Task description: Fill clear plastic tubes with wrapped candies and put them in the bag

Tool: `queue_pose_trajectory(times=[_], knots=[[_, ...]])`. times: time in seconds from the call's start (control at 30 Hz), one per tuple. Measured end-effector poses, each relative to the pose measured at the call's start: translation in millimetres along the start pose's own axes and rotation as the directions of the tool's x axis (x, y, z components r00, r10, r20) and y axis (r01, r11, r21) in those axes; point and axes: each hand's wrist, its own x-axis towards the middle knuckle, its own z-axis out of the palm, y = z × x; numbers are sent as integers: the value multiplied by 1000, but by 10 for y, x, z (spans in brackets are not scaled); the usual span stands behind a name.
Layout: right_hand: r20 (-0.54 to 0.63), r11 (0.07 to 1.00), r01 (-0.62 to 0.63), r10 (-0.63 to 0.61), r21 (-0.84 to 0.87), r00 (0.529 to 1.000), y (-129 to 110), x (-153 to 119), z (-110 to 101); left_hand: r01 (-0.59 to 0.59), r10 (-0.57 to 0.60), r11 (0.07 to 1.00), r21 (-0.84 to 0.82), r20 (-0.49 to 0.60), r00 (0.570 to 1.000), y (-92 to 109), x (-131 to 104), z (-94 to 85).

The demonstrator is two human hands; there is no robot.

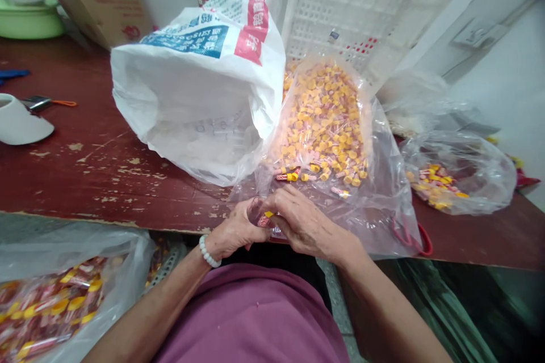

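At the table's front edge my left hand (pixel 237 228), with a white bead bracelet on its wrist, is closed around a small clear tube with a pink print and a yellow cap (pixel 264 219). My right hand (pixel 304 220) meets it from the other side, its fingers pinched at the yellow cap end. Most of the tube is hidden by the fingers. Just beyond the hands lies an open clear bag (pixel 385 204) with a heap of similar yellow-capped tubes (pixel 323 119); a few lie loose at its near end. To its left, a large white printed sack (pixel 200 91) gapes towards me.
A smaller clear bag of yellow-capped pieces (pixel 443 181) sits at the right. Below the table at left is a bag full of capped tubes (pixel 55 306). A white perforated crate (pixel 361 5) leans behind. A white cup (pixel 23 122) and a cardboard box (pixel 97 0) are left.
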Motion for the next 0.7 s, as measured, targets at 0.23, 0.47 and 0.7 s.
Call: queue_pose_trajectory(times=[0.23,0.47,0.7], knots=[[-185,986,-161,152,-38,971,-28,-68,174,0,-8,993,-119,-65,998,10,8,34],[-366,957,-271,215,-106,905,-93,20,685,-29,-19,946,-324,-143,990,-99,52,90],[-384,938,-343,302,-44,873,417,45,407,52,-119,948,-314,-199,973,-90,50,-83]])
